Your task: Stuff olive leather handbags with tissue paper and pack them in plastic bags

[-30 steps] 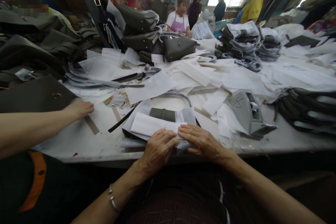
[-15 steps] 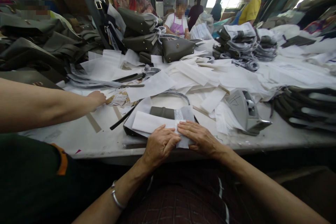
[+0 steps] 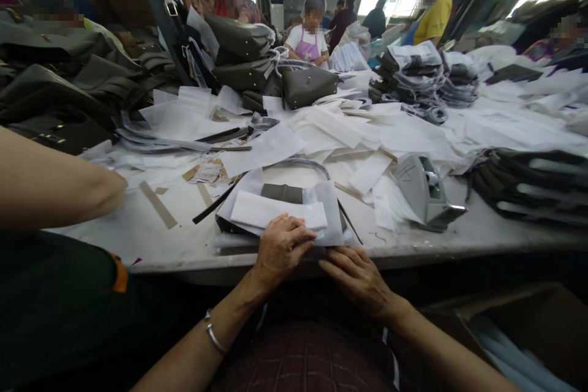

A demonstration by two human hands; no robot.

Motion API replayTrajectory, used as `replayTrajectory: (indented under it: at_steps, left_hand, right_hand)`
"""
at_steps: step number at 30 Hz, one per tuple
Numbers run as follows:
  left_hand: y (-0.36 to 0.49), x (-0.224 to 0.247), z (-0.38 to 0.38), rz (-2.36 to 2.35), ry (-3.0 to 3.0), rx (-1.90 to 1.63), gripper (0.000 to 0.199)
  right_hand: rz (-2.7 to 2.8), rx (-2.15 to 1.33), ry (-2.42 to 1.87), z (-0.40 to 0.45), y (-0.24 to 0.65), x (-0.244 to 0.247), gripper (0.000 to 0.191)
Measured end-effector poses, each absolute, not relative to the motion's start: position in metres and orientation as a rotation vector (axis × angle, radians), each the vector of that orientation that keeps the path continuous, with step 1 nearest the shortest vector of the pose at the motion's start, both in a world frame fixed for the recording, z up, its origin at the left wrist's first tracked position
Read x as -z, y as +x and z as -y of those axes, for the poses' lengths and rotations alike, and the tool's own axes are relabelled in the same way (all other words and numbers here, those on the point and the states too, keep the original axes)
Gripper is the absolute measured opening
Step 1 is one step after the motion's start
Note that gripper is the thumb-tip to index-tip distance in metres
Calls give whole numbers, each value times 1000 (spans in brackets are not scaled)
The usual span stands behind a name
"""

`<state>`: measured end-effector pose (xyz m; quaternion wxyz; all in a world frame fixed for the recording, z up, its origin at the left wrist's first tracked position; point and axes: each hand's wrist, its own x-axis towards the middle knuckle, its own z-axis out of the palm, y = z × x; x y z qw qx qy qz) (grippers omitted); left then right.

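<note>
A dark bag [image 3: 282, 193] wrapped in translucent white sheet lies at the table's front edge, its curved strap behind it. Across its top rests a folded white paper pad [image 3: 257, 211]. My left hand [image 3: 283, 248] lies over the pad's lower edge, fingers bent and close together; what is under the fingers is hidden. Lower and to the right, my right hand [image 3: 356, 275] is at the table edge below the bag's right corner, its fingers extended and nothing visible in them.
A grey tape dispenser [image 3: 422, 190] stands right of the bag. Dark wrapped straps [image 3: 528, 190] are piled at the far right. Loose white sheets [image 3: 331, 125] and stacked bags [image 3: 307, 82] lie behind. A co-worker's arm [image 3: 55, 177] reaches in from the left.
My right hand has moved down off the pad to the table edge. My left hand stays nearly in place. The co-worker's arm has drawn back to the left.
</note>
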<state>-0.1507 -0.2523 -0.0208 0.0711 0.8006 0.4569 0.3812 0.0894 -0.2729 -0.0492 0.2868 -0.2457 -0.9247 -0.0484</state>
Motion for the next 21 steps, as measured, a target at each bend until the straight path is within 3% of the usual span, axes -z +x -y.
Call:
replayTrajectory:
  at_steps: [3, 8, 21]
  left_hand:
    - [-149, 21, 252, -1387, 2417, -1161, 8]
    - [-147, 21, 253, -1404, 2422, -1185, 9]
    - [-146, 29, 253, -1333, 2627, -1316, 8]
  right_hand:
    - [2383, 265, -728, 266, 79, 70, 39]
    - [2211, 265, -786, 262, 65, 82, 31]
    - [2191, -71, -670, 270, 57, 53, 27]
